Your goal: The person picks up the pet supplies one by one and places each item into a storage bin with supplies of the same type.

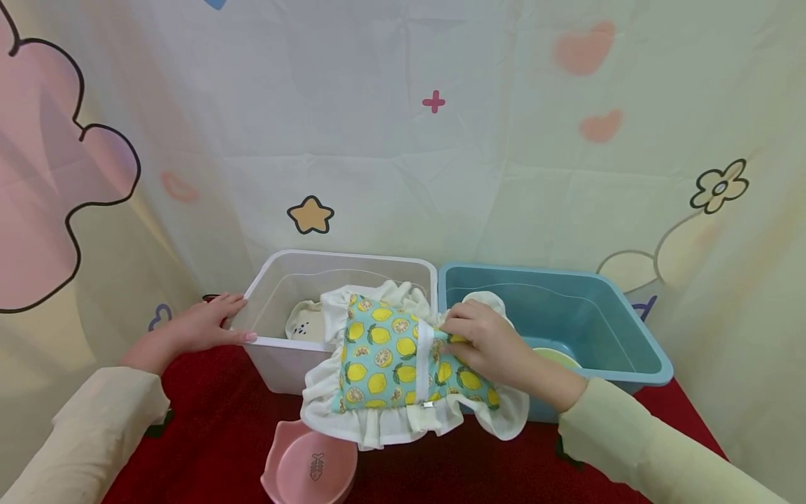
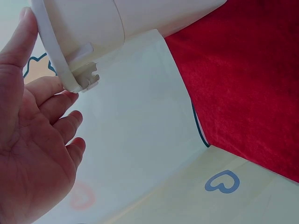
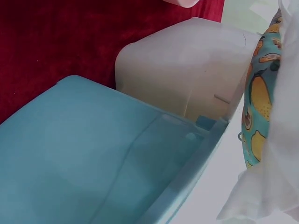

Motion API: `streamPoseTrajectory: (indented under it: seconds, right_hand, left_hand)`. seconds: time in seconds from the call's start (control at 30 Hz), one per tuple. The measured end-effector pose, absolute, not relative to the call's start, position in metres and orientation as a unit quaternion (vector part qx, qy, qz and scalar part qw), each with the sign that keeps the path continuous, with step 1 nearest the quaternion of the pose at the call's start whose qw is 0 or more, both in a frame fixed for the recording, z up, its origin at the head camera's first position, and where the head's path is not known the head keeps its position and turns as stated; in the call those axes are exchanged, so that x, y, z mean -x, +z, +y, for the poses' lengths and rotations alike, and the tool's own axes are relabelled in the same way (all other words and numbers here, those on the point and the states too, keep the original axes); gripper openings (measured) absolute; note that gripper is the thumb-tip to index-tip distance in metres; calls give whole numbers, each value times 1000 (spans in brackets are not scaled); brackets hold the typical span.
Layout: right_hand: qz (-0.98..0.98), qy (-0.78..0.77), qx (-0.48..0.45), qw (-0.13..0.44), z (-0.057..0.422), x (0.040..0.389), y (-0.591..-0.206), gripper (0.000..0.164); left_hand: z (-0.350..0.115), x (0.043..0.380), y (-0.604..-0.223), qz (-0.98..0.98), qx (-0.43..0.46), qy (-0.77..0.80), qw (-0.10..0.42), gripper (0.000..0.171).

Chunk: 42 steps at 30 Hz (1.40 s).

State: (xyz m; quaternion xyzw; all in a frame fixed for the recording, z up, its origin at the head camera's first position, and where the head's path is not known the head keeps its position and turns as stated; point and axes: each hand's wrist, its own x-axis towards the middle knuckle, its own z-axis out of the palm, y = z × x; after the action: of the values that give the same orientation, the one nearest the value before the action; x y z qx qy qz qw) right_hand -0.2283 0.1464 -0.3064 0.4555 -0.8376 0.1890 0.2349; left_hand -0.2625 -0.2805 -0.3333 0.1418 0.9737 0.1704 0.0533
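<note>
My right hand pinches the right part of a ruffled lemon-print cloth, teal with yellow lemons, a white band across it and a wide white frill. The cloth hangs before the inner corners of a white bin and a blue bin, overlapping both in the head view. In the right wrist view only the cloth's edge and frill show; the right hand is out of that picture. My left hand touches the white bin's near left corner, thumb and fingers spread at the rim.
Inside the white bin lies a cream cloth item with dark dots. A pale green round thing is partly visible in the blue bin. In front, a pink cat-eared bowl stands on the red cloth. A printed curtain hangs behind.
</note>
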Motion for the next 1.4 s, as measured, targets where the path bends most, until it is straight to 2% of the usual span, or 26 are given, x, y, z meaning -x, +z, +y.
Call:
streamPoseTrajectory:
  seconds: [1.4]
  right_hand:
    - [-855,200,-437,196,124,258,-293,8]
  left_hand:
    - [-279,261,-332,974,-144,166,51,89]
